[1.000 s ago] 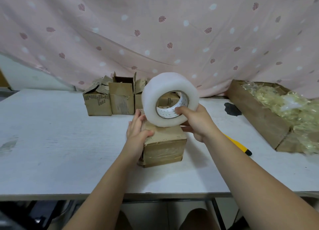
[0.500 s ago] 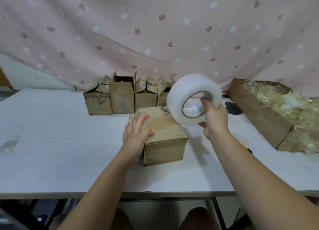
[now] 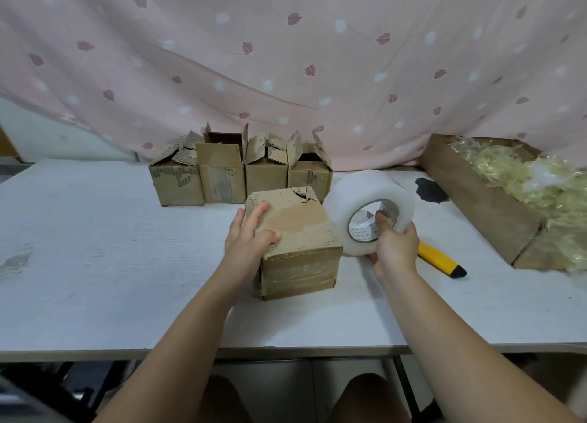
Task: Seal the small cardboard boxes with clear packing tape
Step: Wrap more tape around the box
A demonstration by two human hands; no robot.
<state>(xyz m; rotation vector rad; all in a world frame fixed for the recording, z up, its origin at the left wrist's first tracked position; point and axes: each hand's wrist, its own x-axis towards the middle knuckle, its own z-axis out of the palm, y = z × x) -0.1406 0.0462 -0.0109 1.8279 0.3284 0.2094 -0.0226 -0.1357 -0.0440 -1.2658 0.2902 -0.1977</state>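
While my left hand lies on the taped cardboard box at the middle of the table, fingers stretched over its 9 o'clock edge, my right hand grips the tape roll, thumb hooked into the core. I hold the roll upright just beside the box at its 3 o'clock. A yellow knife lies at the roll's 4 o'clock, and four open boxes stand in a row at 12 o'clock.
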